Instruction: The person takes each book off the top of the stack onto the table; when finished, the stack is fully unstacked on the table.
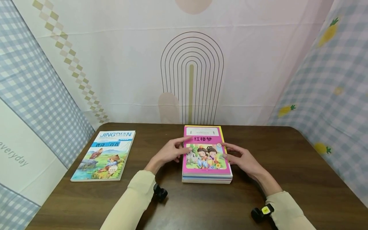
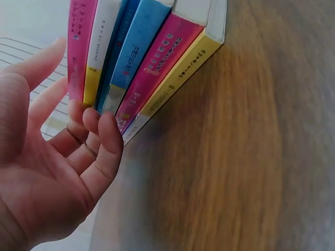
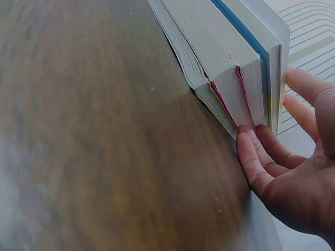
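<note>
A stack of several books (image 1: 207, 155) lies on the table, topped by a pink-covered storybook (image 1: 205, 171) with two cartoon figures. On the stack's left side is my left hand (image 1: 169, 151); its bent fingertips touch the coloured spines (image 2: 137, 49), while its index finger and thumb reach the top cover's edge. My right hand (image 1: 242, 159) is on the opposite side, its fingertips (image 3: 247, 137) against the white page edges (image 3: 225, 57). The books stand between the two hands, flat and closely aligned.
Apart on the left of the brown table (image 1: 201, 207) lies a single book (image 1: 104, 156) with a blue and green picture cover. A patterned white cloth (image 1: 126, 70) hangs behind the table, and checked cloths (image 1: 330, 95) flank it.
</note>
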`<state>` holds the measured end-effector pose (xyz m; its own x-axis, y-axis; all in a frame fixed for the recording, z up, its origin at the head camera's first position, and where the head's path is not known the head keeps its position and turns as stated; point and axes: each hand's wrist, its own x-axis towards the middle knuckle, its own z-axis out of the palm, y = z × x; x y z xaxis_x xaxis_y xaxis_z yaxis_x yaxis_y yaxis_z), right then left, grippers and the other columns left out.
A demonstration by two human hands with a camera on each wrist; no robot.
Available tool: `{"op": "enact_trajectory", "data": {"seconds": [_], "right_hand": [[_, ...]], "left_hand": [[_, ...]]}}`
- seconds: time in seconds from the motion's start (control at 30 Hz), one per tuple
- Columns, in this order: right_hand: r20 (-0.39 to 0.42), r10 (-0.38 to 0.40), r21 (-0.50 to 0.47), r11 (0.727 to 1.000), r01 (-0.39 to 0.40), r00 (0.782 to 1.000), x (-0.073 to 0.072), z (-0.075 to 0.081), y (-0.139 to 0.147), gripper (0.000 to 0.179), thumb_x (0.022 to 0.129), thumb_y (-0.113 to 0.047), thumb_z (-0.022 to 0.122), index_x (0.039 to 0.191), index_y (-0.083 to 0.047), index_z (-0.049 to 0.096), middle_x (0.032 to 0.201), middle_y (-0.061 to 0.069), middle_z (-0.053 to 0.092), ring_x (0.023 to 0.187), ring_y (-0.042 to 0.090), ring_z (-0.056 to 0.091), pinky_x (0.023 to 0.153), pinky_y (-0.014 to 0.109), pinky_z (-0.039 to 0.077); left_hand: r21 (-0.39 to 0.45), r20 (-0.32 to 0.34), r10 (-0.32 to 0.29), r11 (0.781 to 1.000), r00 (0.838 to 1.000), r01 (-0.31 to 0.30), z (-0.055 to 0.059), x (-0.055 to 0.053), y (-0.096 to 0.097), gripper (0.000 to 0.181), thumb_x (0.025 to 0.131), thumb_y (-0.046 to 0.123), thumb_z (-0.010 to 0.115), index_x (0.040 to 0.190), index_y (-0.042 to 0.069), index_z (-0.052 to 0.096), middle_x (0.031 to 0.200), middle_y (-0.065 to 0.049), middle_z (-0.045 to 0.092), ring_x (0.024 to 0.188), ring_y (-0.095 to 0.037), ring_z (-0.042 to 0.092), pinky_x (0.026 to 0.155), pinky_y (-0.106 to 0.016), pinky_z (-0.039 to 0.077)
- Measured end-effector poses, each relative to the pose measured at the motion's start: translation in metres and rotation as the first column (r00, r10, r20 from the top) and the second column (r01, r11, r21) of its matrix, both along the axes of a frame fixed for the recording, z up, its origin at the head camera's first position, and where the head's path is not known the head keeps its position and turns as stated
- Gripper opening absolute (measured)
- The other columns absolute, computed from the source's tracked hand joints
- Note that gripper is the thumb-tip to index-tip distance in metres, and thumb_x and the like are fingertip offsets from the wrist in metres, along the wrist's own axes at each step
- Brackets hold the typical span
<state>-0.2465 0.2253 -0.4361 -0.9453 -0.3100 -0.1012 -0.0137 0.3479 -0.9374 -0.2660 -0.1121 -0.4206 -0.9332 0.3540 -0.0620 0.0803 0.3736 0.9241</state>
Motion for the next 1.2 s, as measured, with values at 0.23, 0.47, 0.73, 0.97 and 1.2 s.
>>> {"op": "enact_trajectory", "data": {"seconds": [0.23,0.47,0.73,0.97,1.2], "right_hand": [[0.001,0.005,-0.006,1.000,-0.005,1.000,0.0003,-0.0002,0.0002,0.065,0.102,-0.036,0.071,0.160,-0.017,0.047,0.161,0.023,0.038,0.131,0.036,0.050,0.094,0.032,0.062],[-0.010,0.006,0.000,1.000,-0.006,1.000,0.0004,-0.0001,0.0007,0.065,0.102,-0.035,0.072,0.160,-0.018,0.048,0.159,0.023,0.040,0.131,0.036,0.050,0.096,0.038,0.062],[-0.013,0.015,-0.007,1.000,-0.015,1.000,0.0006,-0.0012,0.0016,0.064,0.103,-0.034,0.070,0.160,-0.016,0.048,0.158,0.024,0.040,0.128,0.034,0.052,0.093,0.034,0.062],[-0.016,0.017,0.001,1.000,-0.017,1.000,0.0008,-0.0011,0.0015,0.064,0.103,-0.035,0.070,0.161,-0.017,0.047,0.158,0.024,0.040,0.127,0.034,0.053,0.095,0.037,0.062],[-0.022,0.010,-0.004,1.000,-0.010,1.000,0.0007,-0.0027,0.0010,0.066,0.103,-0.036,0.070,0.161,-0.020,0.046,0.155,0.023,0.043,0.127,0.034,0.053,0.093,0.032,0.062]], "left_hand": [[-0.012,0.002,-0.025,1.000,1.000,0.025,-0.0031,-0.0037,0.0012,0.066,0.092,0.034,0.083,0.153,0.033,0.058,0.076,-0.001,0.051,0.066,-0.015,0.052,0.056,-0.027,0.051],[-0.024,0.000,-0.039,0.999,0.999,0.039,-0.0034,-0.0054,0.0000,0.066,0.092,0.033,0.083,0.153,0.032,0.058,0.075,-0.001,0.051,0.066,-0.015,0.052,0.057,-0.027,0.051],[0.008,0.015,-0.040,0.999,0.999,0.040,-0.0019,-0.0023,-0.0019,0.066,0.091,0.031,0.084,0.152,0.029,0.059,0.068,0.001,0.049,0.058,-0.015,0.050,0.055,-0.028,0.048],[0.028,0.041,-0.035,0.999,0.999,0.033,-0.0029,-0.0013,-0.0041,0.066,0.091,0.028,0.084,0.153,0.027,0.059,0.067,0.000,0.050,0.056,-0.015,0.049,0.054,-0.028,0.046],[0.043,0.064,-0.033,0.999,0.997,0.030,-0.0012,0.0013,-0.0051,0.066,0.093,0.026,0.083,0.154,0.026,0.058,0.069,-0.001,0.051,0.056,-0.016,0.050,0.054,-0.027,0.047]]}}
